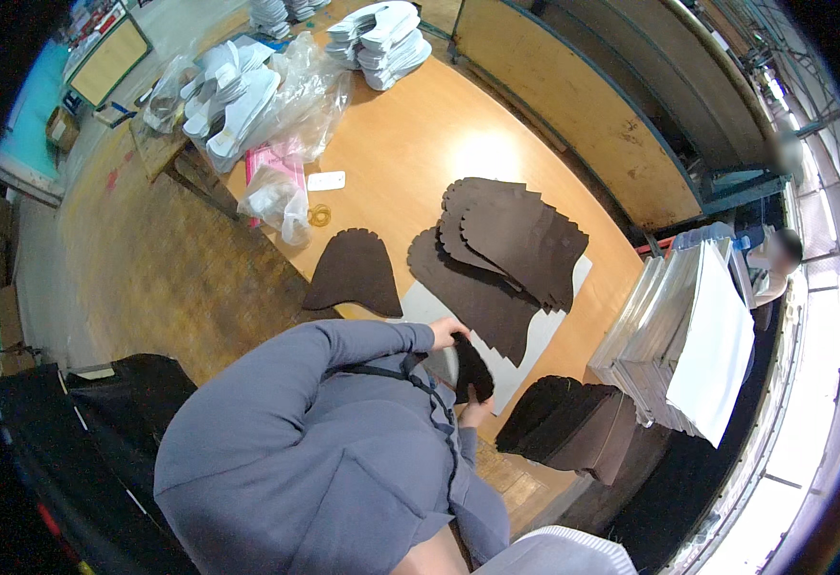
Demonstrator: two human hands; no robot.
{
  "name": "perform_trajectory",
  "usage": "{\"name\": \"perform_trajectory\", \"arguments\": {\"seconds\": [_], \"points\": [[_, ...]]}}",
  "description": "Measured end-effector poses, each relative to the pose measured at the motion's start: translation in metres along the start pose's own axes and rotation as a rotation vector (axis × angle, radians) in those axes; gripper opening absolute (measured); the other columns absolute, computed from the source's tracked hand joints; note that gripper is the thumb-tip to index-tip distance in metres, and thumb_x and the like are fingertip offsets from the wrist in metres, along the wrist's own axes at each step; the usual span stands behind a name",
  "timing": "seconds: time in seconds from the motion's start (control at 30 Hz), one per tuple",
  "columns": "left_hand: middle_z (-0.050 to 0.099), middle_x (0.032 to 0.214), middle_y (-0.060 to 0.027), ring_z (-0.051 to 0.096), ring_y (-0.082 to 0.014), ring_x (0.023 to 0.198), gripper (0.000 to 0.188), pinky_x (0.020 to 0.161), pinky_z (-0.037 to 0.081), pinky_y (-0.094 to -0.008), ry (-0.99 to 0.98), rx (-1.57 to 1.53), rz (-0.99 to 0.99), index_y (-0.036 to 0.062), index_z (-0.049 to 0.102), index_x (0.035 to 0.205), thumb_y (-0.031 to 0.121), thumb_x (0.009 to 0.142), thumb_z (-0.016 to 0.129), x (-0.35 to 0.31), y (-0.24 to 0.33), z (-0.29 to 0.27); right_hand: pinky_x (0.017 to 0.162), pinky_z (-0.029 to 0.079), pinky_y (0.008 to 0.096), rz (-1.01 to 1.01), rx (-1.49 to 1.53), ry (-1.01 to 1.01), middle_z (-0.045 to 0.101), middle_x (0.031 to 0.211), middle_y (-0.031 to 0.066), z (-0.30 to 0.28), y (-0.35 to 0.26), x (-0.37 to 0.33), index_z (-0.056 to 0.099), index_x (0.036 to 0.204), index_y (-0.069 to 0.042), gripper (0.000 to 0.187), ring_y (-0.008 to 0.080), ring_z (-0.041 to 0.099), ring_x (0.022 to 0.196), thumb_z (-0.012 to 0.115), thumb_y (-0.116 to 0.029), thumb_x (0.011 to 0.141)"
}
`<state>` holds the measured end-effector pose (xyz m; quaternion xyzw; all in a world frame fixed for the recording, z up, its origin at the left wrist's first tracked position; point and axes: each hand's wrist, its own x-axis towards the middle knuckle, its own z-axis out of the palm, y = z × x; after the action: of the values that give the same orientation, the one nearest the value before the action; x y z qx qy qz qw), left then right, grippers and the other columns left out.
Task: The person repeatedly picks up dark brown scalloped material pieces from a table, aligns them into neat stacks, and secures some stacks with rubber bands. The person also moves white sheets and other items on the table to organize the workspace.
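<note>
Close to my body, at the table's near edge, I hold a small dark piece of fuzzy material (pixel 473 370). My left hand (pixel 448 333) pinches its upper end, and my right hand (pixel 475 409) grips the lower end. Just beyond lies a white sheet (pixel 525 362) with several dark brown scallop-edged cut pieces (pixel 520 235) fanned out over it. One more brown cut piece (pixel 356 272) rests alone left of my hands, its rounded end pointing away. To the right is a folded stack of dark brown and black pieces (pixel 568 427).
The wooden table (pixel 391 144) carries a tall stack of white sheets (pixel 674 331) at right. At its far left are a clear plastic bag (pixel 305 101), stacked white cut shapes (pixel 377 43), a pink packet (pixel 276 163) and yellow rubber bands (pixel 319 216). A board-sided rack (pixel 573 105) stands beyond.
</note>
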<state>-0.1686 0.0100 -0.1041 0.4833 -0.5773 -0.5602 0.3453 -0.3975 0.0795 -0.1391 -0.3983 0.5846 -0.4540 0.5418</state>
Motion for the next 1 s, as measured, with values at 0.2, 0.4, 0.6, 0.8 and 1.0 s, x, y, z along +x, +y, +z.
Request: {"name": "perform_trajectory", "arguments": {"seconds": [0.2, 0.4, 0.6, 0.8, 1.0], "points": [[0.061, 0.105, -0.0078, 0.053, -0.0261, 0.105, 0.051, 0.091, 0.040, -0.0398, -0.127, 0.119, 0.141, 0.0104, 0.059, 0.104, -0.006, 0.057, 0.057, -0.012, -0.011, -0.010, 0.083, 0.043, 0.0301, -0.223, -0.368, -0.086, 0.056, 0.103, 0.0073, 0.006, -0.029, -0.017, 0.057, 0.098, -0.005, 0.025, 0.0191, 0.053, 0.094, 0.060, 0.001, 0.075], [0.061, 0.106, -0.0020, 0.053, -0.0203, 0.106, 0.032, 0.097, 0.019, -0.0653, -0.306, 0.495, 0.053, 0.0224, 0.060, 0.104, 0.014, 0.074, 0.060, -0.011, -0.038, -0.014, 0.083, 0.043, 0.0325, -0.086, -0.207, -0.184, 0.059, 0.103, 0.0102, -0.032, 0.055, -0.012, 0.057, 0.107, 0.001, 0.034, 0.0216, 0.055, 0.095, 0.065, -0.008, 0.076], [0.060, 0.105, -0.0177, 0.056, -0.0331, 0.100, 0.041, 0.088, 0.041, -0.0371, 0.066, 0.286, -0.056, 0.0077, 0.053, 0.116, 0.028, 0.080, 0.059, -0.037, -0.004, -0.046, 0.090, 0.039, 0.0313, -0.107, -0.318, -0.140, 0.056, 0.112, 0.0137, 0.013, -0.002, 0.004, 0.046, 0.120, 0.004, 0.047, 0.0211, 0.052, 0.102, 0.064, -0.013, 0.081], [0.048, 0.126, -0.0199, 0.045, -0.0292, 0.119, 0.053, 0.098, 0.035, -0.0344, 0.715, 0.118, -0.385, -0.0018, 0.045, 0.123, 0.024, 0.080, 0.063, -0.115, -0.033, -0.113, 0.088, 0.041, 0.0299, -0.141, -0.482, -0.635, 0.051, 0.118, 0.0156, 0.117, -0.027, 0.046, 0.033, 0.132, -0.001, 0.053, 0.0213, 0.052, 0.102, 0.055, -0.003, 0.083], [0.051, 0.122, -0.0191, 0.049, -0.0281, 0.114, 0.056, 0.095, 0.038, -0.0343, 1.062, -0.017, -0.384, -0.0013, 0.042, 0.126, 0.010, 0.076, 0.065, -0.182, -0.113, -0.155, 0.074, 0.048, 0.0326, -0.197, -0.675, -0.951, 0.059, 0.105, 0.0183, 0.213, -0.013, 0.055, 0.035, 0.132, -0.005, 0.054, 0.0228, 0.061, 0.086, 0.052, 0.001, 0.081]]}}
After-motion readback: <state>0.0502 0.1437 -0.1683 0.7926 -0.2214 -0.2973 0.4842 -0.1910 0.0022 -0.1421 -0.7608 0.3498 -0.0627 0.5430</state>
